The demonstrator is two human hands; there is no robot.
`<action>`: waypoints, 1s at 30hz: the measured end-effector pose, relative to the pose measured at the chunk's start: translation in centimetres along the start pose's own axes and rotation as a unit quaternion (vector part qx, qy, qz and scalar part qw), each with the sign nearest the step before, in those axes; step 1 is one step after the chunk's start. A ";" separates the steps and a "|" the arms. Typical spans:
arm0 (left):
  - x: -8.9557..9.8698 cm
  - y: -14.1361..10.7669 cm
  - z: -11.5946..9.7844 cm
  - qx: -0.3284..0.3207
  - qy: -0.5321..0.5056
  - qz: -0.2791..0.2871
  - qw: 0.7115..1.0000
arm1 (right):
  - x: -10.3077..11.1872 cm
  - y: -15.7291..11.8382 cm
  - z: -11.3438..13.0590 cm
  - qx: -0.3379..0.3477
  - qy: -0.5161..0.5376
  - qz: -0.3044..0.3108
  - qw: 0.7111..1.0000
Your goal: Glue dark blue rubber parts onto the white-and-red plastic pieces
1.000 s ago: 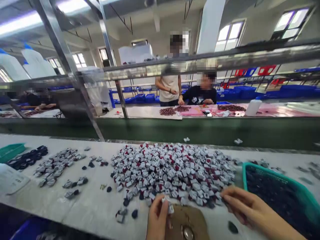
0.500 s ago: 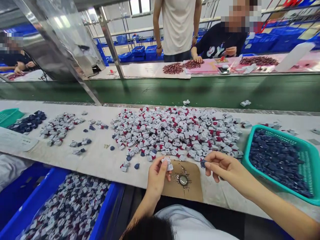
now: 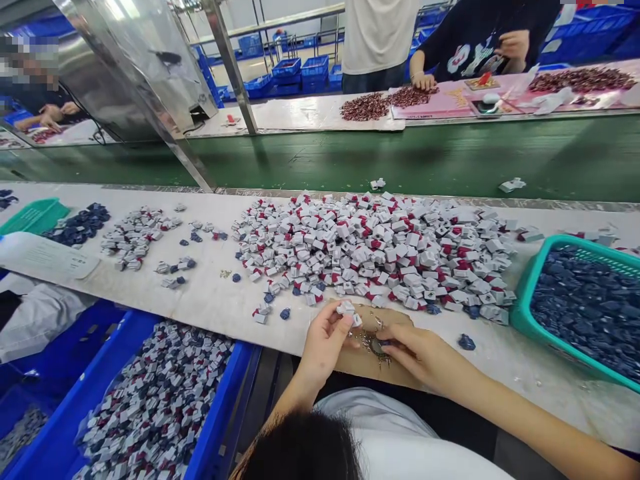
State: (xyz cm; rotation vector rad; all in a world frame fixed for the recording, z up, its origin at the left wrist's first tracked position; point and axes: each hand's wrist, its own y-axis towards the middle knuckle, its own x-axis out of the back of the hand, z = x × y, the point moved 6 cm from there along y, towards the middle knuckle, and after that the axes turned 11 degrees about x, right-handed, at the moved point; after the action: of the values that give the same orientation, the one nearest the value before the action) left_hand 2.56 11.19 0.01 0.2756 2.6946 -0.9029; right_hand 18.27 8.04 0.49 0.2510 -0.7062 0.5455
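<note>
My left hand (image 3: pixel 324 341) pinches a light grey plastic part (image 3: pixel 349 311) between thumb and fingers, above the near edge of the table. To its right, my right hand (image 3: pixel 417 348) reaches down over a brown cardboard piece (image 3: pixel 350 363). Its thumb and fingers are closed at a round disc (image 3: pixel 375 345) ringed with small metal bits; anything between the fingertips is hidden. A dark blue part (image 3: pixel 467 342) lies on the table right of that hand. Behind both hands spreads a large heap of light grey and red parts (image 3: pixel 380 247).
A green basket (image 3: pixel 523 303) of dark blue parts stands at right. At lower left, a blue crate (image 3: pixel 193 427) holds mixed parts. Smaller piles (image 3: pixel 137 233) lie left on the table. Beyond runs a green conveyor belt (image 3: pixel 310 160), with co-workers at the far side.
My right hand has moved left and down onto the disc. The dark blue part it held is no longer visible in it; one now lies on the table. The view has shifted.
</note>
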 end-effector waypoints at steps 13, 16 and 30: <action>0.3 -0.9 -0.4 0.021 -0.062 0.041 0.997 | -0.6 0.7 0.5 0.009 -0.049 0.053 0.997; -0.3 -1.1 -0.8 -0.013 -0.040 0.069 0.997 | 0.5 0.9 1.0 0.017 -0.012 0.025 0.999; -1.9 -2.7 -2.2 -0.105 0.003 0.132 0.986 | 5.7 2.5 6.4 0.015 0.202 -0.206 0.957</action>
State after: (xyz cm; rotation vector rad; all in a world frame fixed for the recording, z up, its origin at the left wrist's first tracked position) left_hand 3.16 10.24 3.77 0.5723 2.6469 -0.5387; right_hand 17.05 9.80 9.15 0.2955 -0.2348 0.1956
